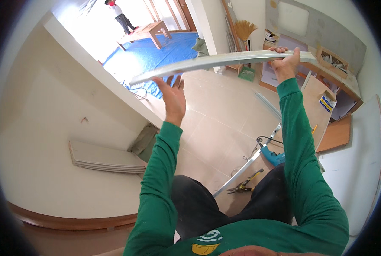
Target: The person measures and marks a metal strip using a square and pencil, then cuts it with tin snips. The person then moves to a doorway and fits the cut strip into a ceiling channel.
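I hold a long pale metal channel [228, 59] crosswise in front of me. My right hand [286, 64] is closed around it near its right end. My left hand [171, 96] is open, thumb and fingers spread, at the underside of the left part; whether it touches is unclear. Below, between my dark-clad knees, a second metal strip [237, 175] lies on the floor beside yellow-handled snips [246, 183]. A blue power drill [272, 157] with a dark cord is by my right knee, and thinner metal profiles [267, 104] lie farther forward.
Stacked boards [105, 155] lean by the left wall. At right stand a cabinet [348, 85] with a wooden box [331, 64], a small carton [327, 100] and loose panels [335, 132]. A broom [244, 32] stands behind. Beyond the doorway a person stands on a wooden bench [143, 32] over blue sheeting [160, 53].
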Demonstrator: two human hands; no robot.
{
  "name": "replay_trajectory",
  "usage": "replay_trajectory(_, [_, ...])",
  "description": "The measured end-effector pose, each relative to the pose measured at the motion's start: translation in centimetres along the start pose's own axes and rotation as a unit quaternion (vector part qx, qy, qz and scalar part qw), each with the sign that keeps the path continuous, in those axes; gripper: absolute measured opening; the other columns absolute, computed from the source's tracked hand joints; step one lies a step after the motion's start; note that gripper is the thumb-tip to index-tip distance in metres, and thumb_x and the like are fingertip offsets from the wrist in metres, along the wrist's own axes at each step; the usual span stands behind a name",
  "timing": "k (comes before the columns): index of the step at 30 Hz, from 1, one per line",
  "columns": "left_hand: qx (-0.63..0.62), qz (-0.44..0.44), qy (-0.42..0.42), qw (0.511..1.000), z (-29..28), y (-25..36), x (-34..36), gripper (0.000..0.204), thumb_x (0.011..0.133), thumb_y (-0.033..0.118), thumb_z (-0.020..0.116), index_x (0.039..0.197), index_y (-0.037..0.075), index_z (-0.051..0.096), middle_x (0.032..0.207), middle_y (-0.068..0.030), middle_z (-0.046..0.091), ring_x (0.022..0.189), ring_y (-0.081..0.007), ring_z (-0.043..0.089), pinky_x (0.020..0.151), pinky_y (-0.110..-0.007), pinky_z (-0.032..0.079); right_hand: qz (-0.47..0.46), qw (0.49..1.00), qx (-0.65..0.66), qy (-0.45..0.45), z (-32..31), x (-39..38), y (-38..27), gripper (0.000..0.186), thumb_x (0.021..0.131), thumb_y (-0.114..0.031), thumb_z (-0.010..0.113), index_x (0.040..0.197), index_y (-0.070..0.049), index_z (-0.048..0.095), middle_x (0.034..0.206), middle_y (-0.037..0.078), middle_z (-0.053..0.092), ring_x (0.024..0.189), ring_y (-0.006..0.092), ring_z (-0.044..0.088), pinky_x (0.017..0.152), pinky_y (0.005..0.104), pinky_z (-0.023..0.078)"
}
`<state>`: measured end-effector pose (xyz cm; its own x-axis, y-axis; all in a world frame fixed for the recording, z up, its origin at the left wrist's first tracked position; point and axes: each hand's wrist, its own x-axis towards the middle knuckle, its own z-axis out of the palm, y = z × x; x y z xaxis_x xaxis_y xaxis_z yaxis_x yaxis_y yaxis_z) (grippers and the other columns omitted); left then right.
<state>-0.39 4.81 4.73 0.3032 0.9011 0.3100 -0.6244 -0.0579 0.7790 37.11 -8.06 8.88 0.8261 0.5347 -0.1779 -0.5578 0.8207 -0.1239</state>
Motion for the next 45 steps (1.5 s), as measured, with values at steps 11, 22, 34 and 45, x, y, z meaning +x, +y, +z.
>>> replay_trajectory(11, [-0.174,0.072,0.061,0.98,5.6,3.0,5.4,0.044,0.111,0.058,0.059,0.104,0.015,0.05,0.069,0.0031,0.044,0.059,-0.0124,0.046,0.068,-0.038,0.049,-0.026,0.944,-0.237,-0.228,1.3,-3.0,0.6,0.034,0.11,-0.044,0.06,0.093,-0.014,0.055,0.072,-0.001,0.049,0.06,0.0134,0.05,0.069,0.0403,0.053])
replay_trajectory(22, [0.07,0.11,-0.01,0.991,11.2,0.2,3.4,0.071,0.1,0.081,0.061,0.106,0.011,0.059,0.078,0.0019,0.048,0.063,-0.0085,0.047,0.055,-0.026,0.041,-0.259,0.652,-0.574,-0.422,-1.3,-10.4,12.1,0.059,0.101,-0.053,0.076,0.128,0.0,0.069,0.101,0.022,0.078,0.081,0.0335,0.075,0.079,0.0502,0.061])
replay_trajectory(34, [-0.065,0.058,0.037,0.996,8.2,7.5,5.3,0.067,0.103,0.082,0.055,0.098,0.016,0.049,0.08,0.0029,0.045,0.058,-0.0097,0.039,0.057,-0.027,0.043,-0.003,0.861,-0.363,-0.356,1.9,-5.5,6.3,0.055,0.107,-0.061,0.063,0.113,-0.006,0.064,0.079,0.002,0.052,0.067,0.0121,0.056,0.072,0.0282,0.056])
replay_trajectory(45, [-0.244,0.126,0.111,0.955,0.6,14.3,3.1,0.059,0.107,0.071,0.059,0.106,0.012,0.054,0.074,0.0016,0.045,0.062,-0.0114,0.05,0.065,-0.032,0.048,0.004,0.988,-0.115,-0.105,5.2,-8.6,2.1,0.056,0.109,-0.07,0.057,0.091,-0.018,0.047,0.072,-0.002,0.049,0.059,0.0156,0.053,0.064,0.0361,0.054])
